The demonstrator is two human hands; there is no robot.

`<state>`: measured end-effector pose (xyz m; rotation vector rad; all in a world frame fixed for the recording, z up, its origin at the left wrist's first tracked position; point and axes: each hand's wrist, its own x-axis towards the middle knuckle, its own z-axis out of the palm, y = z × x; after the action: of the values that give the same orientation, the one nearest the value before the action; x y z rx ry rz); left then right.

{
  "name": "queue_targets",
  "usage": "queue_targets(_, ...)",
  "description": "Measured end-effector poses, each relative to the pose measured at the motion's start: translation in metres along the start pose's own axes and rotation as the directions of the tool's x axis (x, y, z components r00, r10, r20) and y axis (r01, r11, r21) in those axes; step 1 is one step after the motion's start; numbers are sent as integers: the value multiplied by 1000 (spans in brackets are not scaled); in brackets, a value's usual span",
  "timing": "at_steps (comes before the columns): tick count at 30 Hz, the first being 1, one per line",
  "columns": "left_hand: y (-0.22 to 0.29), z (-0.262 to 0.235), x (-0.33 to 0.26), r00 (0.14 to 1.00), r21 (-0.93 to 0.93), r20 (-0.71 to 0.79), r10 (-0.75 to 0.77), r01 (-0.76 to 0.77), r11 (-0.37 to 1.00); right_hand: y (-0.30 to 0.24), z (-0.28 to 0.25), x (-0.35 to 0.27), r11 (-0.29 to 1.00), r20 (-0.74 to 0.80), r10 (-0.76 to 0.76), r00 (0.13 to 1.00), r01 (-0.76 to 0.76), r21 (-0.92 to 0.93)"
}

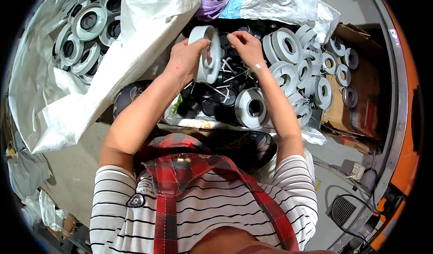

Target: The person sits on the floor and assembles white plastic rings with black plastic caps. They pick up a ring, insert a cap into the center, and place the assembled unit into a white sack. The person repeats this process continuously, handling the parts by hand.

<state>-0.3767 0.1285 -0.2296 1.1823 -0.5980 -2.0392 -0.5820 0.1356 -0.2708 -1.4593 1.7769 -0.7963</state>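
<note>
My left hand point(184, 59) grips a round light-grey plastic ring point(208, 72) by its rim, tilted so that its wide opening faces right. Just to the right of that ring is my right hand point(247, 48), its thumb and fingertips pinched together; what they hold, if anything, is too small to make out. Below both hands lies a heap of black round plastic caps point(209, 107), with thin white plastic strips point(224, 90) scattered among them. Beside my right forearm are several loose grey rings point(285, 45). One grey flanged ring point(244, 111) rests at the near edge of the heap.
A white woven sack point(149, 21) on the left spreads beside grey rings with black centres point(89, 20). At the right stands an opened cardboard box point(361, 112) with some rings along its edge. Black cables point(345, 197) and an orange frame point(409, 136) are farther right.
</note>
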Motion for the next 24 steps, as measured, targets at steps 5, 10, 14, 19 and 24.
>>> queue_targets(5, -2, -9, 4, 980, 249, -57, 190, -170, 953, 94, 62, 36, 817, -69, 245, 967, -244, -522)
queue_targets(10, -7, -22, 10, 996, 168, -23, 81, -76, 983, 58, 28, 14, 994, -274, 105, 956, -106, 9)
queue_targets(14, -7, 2, -10, 965, -103, 254, -65, 94, 990, -2, 1, -35, 991, -254, -45, 966, 75, 109)
queue_targets(19, -11, 2, -19, 925, -11, 375, -57, 66, 998, -63, -26, -80, 891, 55, -234, 971, 236, -387)
queue_targets(24, -8, -4, -23, 863, 176, 480, -156, 80, 981, -71, -45, -96, 791, 294, -358, 886, 455, -410)
